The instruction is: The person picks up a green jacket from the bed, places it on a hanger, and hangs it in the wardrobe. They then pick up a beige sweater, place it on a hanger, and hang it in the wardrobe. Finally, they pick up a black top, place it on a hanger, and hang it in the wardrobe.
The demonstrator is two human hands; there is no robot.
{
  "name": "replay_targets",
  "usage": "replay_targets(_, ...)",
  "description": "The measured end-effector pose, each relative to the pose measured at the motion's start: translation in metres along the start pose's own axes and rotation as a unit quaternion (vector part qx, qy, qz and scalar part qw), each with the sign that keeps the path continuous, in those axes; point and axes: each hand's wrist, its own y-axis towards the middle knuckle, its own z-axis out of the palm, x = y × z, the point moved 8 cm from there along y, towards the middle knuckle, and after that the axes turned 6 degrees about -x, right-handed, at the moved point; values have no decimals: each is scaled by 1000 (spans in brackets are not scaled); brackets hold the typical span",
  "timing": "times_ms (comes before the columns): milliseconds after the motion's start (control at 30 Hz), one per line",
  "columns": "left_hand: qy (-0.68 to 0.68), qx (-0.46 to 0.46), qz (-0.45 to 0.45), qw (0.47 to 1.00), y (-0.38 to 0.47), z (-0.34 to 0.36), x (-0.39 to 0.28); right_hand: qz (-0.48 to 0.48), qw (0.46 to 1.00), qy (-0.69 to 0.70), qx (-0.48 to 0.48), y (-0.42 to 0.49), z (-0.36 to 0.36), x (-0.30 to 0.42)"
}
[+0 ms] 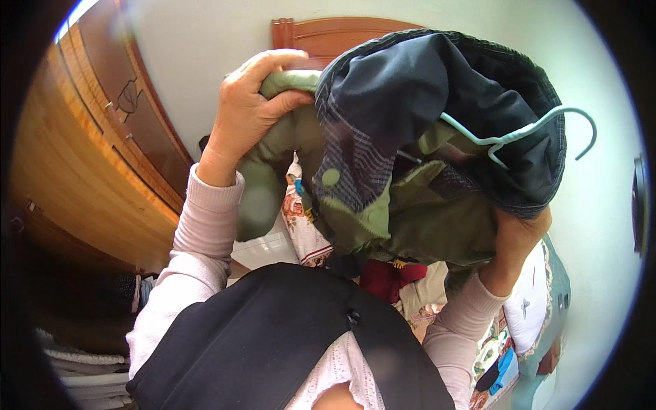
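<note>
An olive-green jacket (pixel 446 220) with a dark navy hood (pixel 394 77) is held up before me. The hood's edge has a checked band, and a pale green snap shows near the collar. A light blue hanger (pixel 512 136) sits inside the neck, its hook sticking out to the right past the hood. My left hand (pixel 251 95) pinches the green fabric at the jacket's left shoulder between thumb and fingers. On the other side my right hand (pixel 528 230) reaches up behind the hood; its fingers are hidden by the fabric.
A wooden wardrobe (pixel 87 154) stands at the left, with folded textiles (pixel 92 371) low down. Behind the jacket rises a wooden headboard (pixel 348 38). Below lie a floral cloth (pixel 302 215), a dark red garment (pixel 389 282) and, at right, a white pillow (pixel 528 302).
</note>
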Motion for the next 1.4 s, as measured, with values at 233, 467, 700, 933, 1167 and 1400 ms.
replay_targets(233,147,17,68,987,-42,-63,-31,-111,991,17,74,12,30,15)
replay_targets(467,80,151,21,985,-101,-63,-50,-250,949,24,192,-7,81,95)
replay_targets(700,-37,212,-202,955,-171,-83,-3,-291,883,92,357,-55,140,143)
replay_targets(933,27,109,-288,951,-221,-111,-15,-325,791,205,476,-108,164,144)
replay_targets(1167,43,135,-404,904,-235,-143,-77,-386,701,295,522,-136,166,170)
replay_targets(1400,257,137,-320,902,-224,-212,-165,-418,584,389,577,-168,137,229)
